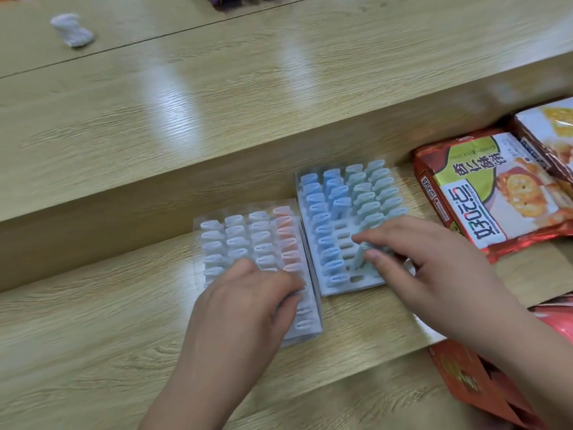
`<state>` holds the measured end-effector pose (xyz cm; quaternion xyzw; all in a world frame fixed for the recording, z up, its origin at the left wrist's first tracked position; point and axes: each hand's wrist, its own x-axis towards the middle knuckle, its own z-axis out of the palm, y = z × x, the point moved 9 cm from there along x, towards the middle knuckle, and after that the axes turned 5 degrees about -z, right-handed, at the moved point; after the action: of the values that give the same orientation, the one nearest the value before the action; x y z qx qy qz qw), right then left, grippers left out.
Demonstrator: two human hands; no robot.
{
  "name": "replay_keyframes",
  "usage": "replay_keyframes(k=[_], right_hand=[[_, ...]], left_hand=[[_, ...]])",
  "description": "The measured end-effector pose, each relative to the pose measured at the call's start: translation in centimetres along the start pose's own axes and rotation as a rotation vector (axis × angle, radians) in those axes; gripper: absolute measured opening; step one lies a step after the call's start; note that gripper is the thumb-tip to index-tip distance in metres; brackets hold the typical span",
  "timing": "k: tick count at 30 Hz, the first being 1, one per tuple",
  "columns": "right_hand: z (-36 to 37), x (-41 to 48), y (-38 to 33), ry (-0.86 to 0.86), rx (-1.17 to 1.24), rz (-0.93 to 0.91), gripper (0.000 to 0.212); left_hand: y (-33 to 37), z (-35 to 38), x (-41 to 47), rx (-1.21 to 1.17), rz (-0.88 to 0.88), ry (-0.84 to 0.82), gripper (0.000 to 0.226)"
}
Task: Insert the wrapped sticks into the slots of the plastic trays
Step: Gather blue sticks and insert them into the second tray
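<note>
On the lower wooden tabletop (124, 321), head view, two plastic trays lay side by side, edges nearly touching.

Left tray (313, 321): rows of white wrapped sticks (235, 237) and one column of pink wrapped sticks (286, 234), standing upright in their slots.
Left hand (248, 296): laid over the tray's near rows, fingers bent downward. Whether it pinched a stick or only steadied the tray could not be told.

Right tray (347, 287): blue wrapped sticks (322, 231) at its left, green ones at its right, and between them a column of empty slots (342, 235).
Right hand (434, 262): thumb and fingers pinched a green wrapped stick (359, 259), tilted, low over the tray beside those open slots, probably so it could be seated there.

Right of the trays: snack packets (483, 193), partly overlapping.
Raised ledge behind: a small grey-white bundle (73, 29), well apart.
</note>
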<state>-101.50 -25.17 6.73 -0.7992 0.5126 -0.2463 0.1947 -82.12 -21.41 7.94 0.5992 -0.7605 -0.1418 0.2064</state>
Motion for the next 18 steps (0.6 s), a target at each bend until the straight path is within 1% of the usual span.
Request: replay_keyframes(k=[3, 6, 12, 18], right_hand=[[0.4, -0.1, -0.1, -0.032, -0.013, -0.030, 0.028], [0.3, 0.0, -0.1, -0.046, 0.010, -0.055, 0.025], [0.4, -0.1, -0.3, -0.089, -0.035, -0.134, 0.017], [0.7, -0.5, -0.9, -0.064, -0.078, -0.176, 0.019]], left_hand=[[0.1, 0.7, 0.1, 0.109, 0.003, -0.070, 0.025], [0.2, 1.0, 0.0, 0.146, 0.035, -0.090, 0.030], [-0.1, 1.2, -0.3, 0.100, 0.062, -0.058, 0.032], [-0.9, 1.3, -0.5, 0.001, 0.037, -0.021, 0.027]])
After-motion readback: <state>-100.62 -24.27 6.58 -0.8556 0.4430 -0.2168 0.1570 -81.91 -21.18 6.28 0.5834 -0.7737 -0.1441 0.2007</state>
